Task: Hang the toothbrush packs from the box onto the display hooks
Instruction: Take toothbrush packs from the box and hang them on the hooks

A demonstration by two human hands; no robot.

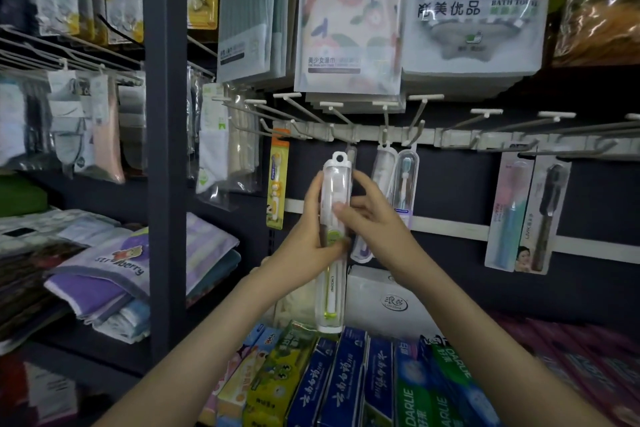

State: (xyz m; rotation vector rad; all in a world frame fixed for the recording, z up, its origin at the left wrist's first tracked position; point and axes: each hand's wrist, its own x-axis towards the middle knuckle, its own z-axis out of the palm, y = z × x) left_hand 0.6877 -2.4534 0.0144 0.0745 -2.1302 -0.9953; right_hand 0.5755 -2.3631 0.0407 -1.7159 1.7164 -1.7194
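Note:
A clear toothbrush pack (335,191) with a green-and-white brush stands upright in front of the hook rail. My left hand (311,232) grips its left side near the middle. My right hand (367,215) pinches its right edge, thumb on the front. The pack's hang hole (340,158) sits just below a bare hook (343,130). Two clear packs (401,180) hang on hooks to the right, and another hangs partly hidden behind the held one. A white box (381,302) stands below my right forearm.
An orange child's toothbrush card (277,180) hangs at the left, two carded brushes (526,211) at the right. Bare hooks (485,121) run along the rail. Towel packs (349,21) hang above. Toothpaste boxes (346,381) lie below, folded towels (114,274) on the left shelf.

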